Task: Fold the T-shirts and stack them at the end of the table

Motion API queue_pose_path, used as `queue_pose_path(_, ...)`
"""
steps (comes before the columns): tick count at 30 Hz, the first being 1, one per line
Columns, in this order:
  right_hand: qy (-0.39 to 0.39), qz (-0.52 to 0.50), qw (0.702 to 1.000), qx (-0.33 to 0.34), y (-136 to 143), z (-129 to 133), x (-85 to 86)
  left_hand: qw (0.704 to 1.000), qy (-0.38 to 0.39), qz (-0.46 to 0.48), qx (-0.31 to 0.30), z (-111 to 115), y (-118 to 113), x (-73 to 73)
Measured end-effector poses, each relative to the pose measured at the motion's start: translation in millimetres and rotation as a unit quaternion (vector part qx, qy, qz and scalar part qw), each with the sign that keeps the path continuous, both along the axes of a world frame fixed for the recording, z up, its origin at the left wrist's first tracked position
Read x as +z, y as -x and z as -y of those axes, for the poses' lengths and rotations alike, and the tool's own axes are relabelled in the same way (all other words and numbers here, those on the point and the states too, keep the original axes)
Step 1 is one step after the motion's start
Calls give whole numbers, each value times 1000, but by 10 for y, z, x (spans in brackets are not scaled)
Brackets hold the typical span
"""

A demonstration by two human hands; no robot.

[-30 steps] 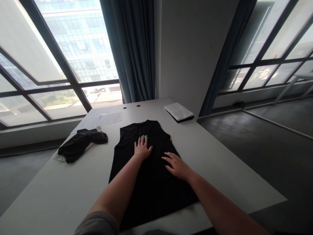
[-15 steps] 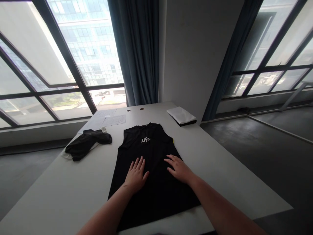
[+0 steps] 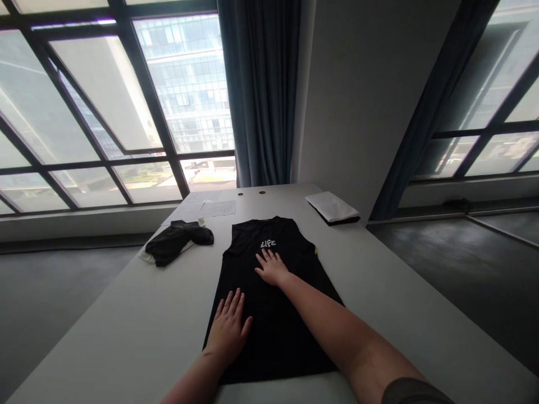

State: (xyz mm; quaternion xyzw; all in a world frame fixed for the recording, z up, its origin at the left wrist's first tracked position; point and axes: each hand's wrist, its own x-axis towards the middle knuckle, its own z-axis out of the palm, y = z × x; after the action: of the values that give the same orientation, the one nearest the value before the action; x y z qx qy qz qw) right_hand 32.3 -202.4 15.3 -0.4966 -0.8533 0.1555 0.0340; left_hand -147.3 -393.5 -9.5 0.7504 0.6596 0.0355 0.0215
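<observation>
A black sleeveless shirt (image 3: 278, 331) lies spread on the white table (image 3: 379, 314), its neck toward the far end and its hem near me. White "LIFE" lettering (image 3: 268, 243) shows on its chest. My left hand (image 3: 228, 325) rests flat on the lower left part of the shirt, fingers stretched out. My right hand (image 3: 272, 267) lies on the chest just below the lettering, with its fingers spread. Neither hand grips the cloth. A bit of yellow (image 3: 316, 249) shows at the right armhole.
Left of the shirt lies a crumpled black and white cloth item (image 3: 177, 241). Paper sheets (image 3: 217, 208) lie behind it. A folded white and black item (image 3: 332, 207) sits at the far right. Beyond the table are a blue curtain (image 3: 265, 95) and windows.
My right hand has moved up and left across the shirt to just below the lettering. My left hand has shifted slightly toward the hem. The camera view has turned a little left.
</observation>
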Motion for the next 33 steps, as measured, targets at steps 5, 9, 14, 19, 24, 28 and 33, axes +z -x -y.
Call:
queue_pose_path(5, -25, 0, 1000, 19, -293, 72, -153, 1000, 6, 17, -3, -3, 10, 2)
queue_pose_path(9, -55, 11, 998, -8, -763, 248, -212, 1000, 3, 31, -2, -2, 28, -23)
queue_pose_path(14, -71, 35, 996, -45, -1187, 409, -292, 999, 19, 51, 2, -3, 33, 1)
queue_pose_path(19, -92, 32, 993, -64, -1299, 464, -355, 998, -1, 56, 8, 8, 58, -35)
queue_pose_path(24, -101, 32, 991, -80, -1415, 510, -444, 998, -3, 49, 34, 29, 86, -69)
queue_pose_path(28, -80, 41, 994, -62, -1487, 570, -419, 998, 15, 46, 40, 44, 77, 8)
queue_pose_path(33, -70, 41, 995, -57, -1452, 624, -304, 998, 21, 39, 41, 46, 66, 64)
